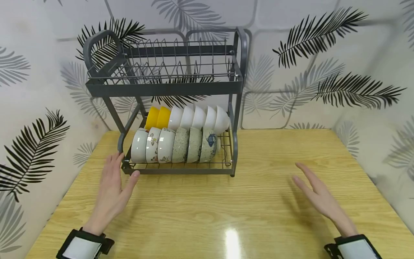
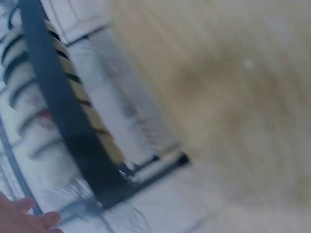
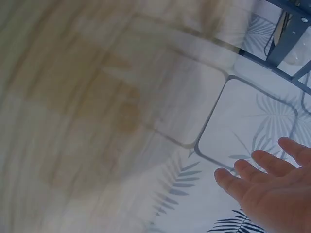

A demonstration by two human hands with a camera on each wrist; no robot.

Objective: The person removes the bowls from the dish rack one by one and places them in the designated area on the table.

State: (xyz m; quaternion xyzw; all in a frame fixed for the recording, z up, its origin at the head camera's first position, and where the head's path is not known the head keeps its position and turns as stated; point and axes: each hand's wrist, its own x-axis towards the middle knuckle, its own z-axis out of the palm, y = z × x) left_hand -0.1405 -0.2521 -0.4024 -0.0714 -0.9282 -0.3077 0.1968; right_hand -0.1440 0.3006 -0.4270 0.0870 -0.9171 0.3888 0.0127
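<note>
Two hands out, both empty. Left hand flat, fingers straight, at front-left corner of dish rack, thumb by base rail. Bowls packed on lower tier, top tier bare. Right hand relaxed, fingers spread, over open table, well apart from rack.

Both wrist views are motion-blurred. At the lower left frame edge of the left wrist view, the left hand is cut off; the rack smears. The rear bowls sit half hidden.
</note>
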